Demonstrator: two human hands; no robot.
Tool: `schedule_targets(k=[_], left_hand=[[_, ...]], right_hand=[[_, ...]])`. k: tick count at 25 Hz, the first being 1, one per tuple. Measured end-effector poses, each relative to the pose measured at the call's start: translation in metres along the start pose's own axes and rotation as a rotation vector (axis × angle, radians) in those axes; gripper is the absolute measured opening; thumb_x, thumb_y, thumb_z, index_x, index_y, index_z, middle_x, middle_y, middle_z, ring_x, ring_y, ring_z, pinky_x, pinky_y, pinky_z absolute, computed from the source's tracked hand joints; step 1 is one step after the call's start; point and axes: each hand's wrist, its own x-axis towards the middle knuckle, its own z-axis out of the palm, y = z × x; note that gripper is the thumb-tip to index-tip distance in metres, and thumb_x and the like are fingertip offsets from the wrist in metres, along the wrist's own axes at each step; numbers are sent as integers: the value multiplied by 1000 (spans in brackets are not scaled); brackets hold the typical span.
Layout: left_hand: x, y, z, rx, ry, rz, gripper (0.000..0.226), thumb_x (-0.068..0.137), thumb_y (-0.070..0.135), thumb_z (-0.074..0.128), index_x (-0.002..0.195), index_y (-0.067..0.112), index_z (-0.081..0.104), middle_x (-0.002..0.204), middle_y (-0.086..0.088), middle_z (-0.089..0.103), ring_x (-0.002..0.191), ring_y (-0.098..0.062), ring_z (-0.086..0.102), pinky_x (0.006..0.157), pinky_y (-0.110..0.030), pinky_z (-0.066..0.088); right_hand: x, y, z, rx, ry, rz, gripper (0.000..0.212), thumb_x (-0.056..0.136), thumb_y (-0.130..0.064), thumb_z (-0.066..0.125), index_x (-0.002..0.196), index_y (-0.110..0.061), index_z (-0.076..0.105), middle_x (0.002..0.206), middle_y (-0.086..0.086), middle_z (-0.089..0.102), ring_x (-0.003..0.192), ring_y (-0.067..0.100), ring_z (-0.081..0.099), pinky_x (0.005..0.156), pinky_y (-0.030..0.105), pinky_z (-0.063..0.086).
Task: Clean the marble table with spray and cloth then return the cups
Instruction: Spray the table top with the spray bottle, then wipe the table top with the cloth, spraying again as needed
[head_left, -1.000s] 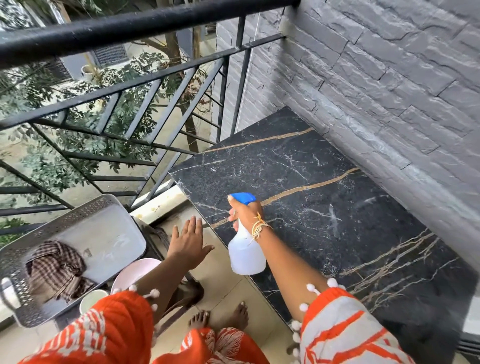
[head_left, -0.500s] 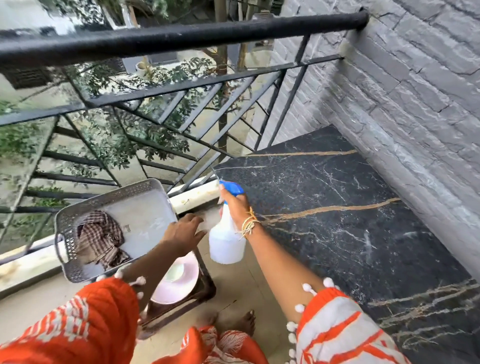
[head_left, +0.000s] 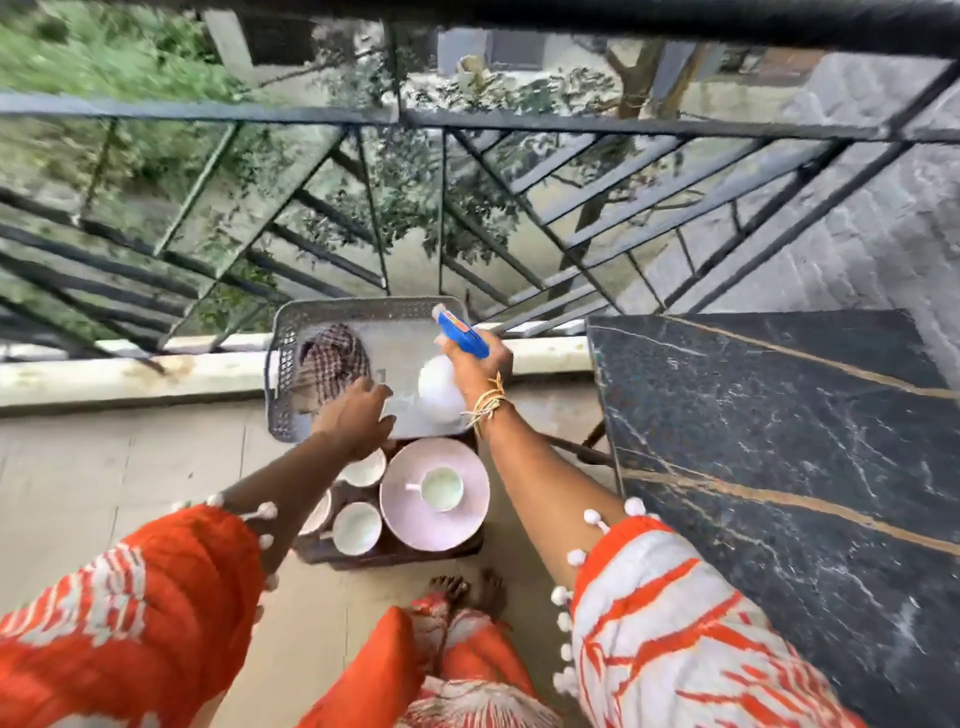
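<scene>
My right hand (head_left: 480, 366) grips a white spray bottle (head_left: 440, 387) with a blue trigger head, held over the grey perforated tray (head_left: 283, 364). A brown checked cloth (head_left: 332, 358) lies crumpled in the tray's left half. My left hand (head_left: 356, 415) hovers open over the tray's near edge, fingers spread, just right of the cloth and not touching it. The black marble table (head_left: 779, 441) with gold veins fills the right side and is bare. Below the tray, white cups (head_left: 358, 527) and a cup on a pink plate (head_left: 410, 525) sit on a dark stool.
A black metal railing (head_left: 467, 124) with glass runs across the top, with a pale concrete kerb (head_left: 130, 374) at its foot. A grey stone wall (head_left: 893, 234) stands behind the table. My bare feet (head_left: 467, 587) rest on the beige tiled floor.
The view has swung left, away from the table. My right hand carried the spray bottle from the table's edge to above the tray. My left hand moved up toward the cloth.
</scene>
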Motion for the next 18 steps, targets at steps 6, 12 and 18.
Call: schedule_targets(k=[6, 12, 18], left_hand=[[24, -44, 29, -131, 27, -240, 40, 87, 30, 57, 124, 14, 55, 126, -15, 50, 113, -37, 54, 90, -43, 44], [49, -53, 68, -160, 58, -356, 42, 86, 23, 58, 124, 7, 49, 131, -22, 39, 119, -41, 43, 95, -47, 39], [91, -65, 87, -311, 80, -705, 68, 80, 27, 71, 138, 28, 35, 135, -27, 37, 126, -42, 38, 101, -50, 39]], right_hand=[[19, 42, 26, -323, -240, -142, 25, 71, -15, 82, 92, -3, 73, 79, 10, 67, 71, 24, 56, 66, 27, 46], [28, 73, 45, -489, -290, -312, 19, 70, -17, 81, 79, -6, 69, 69, 11, 64, 63, 21, 51, 58, 25, 38], [37, 96, 47, -409, -253, -473, 34, 72, -18, 79, 62, -27, 48, 54, -6, 42, 53, 10, 36, 51, 15, 32]])
